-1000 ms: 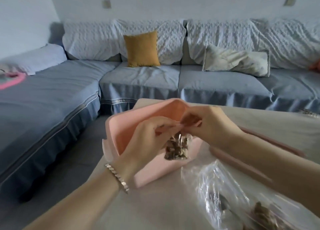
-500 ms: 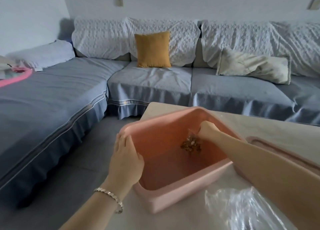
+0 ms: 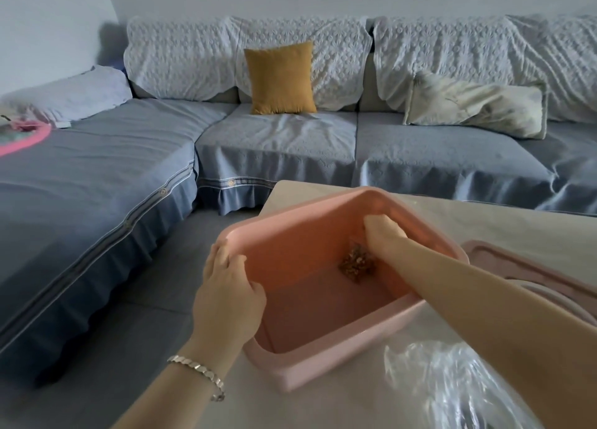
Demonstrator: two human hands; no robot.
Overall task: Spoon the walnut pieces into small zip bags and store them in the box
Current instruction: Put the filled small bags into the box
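A pink plastic box (image 3: 300, 369) stands on the pale table (image 3: 504, 222) near its left corner. My left hand (image 3: 227, 294) grips the box's left rim, thumb inside the wall. My right hand (image 3: 384, 236) reaches down into the box and holds the top of a small zip bag of walnut pieces (image 3: 357, 264), which hangs just above or on the box floor. Whether the bag touches the floor I cannot tell.
The box's pink lid (image 3: 529, 267) lies on the table to the right. A crumpled clear plastic bag (image 3: 452, 383) sits at the front right. A grey sofa (image 3: 290, 147) with a mustard cushion (image 3: 281, 78) runs behind and to the left.
Both hands first pinched the filled bag's top above the box. Then my left hand moved to the box rim and my right hand lowered the bag inside, deeper now.
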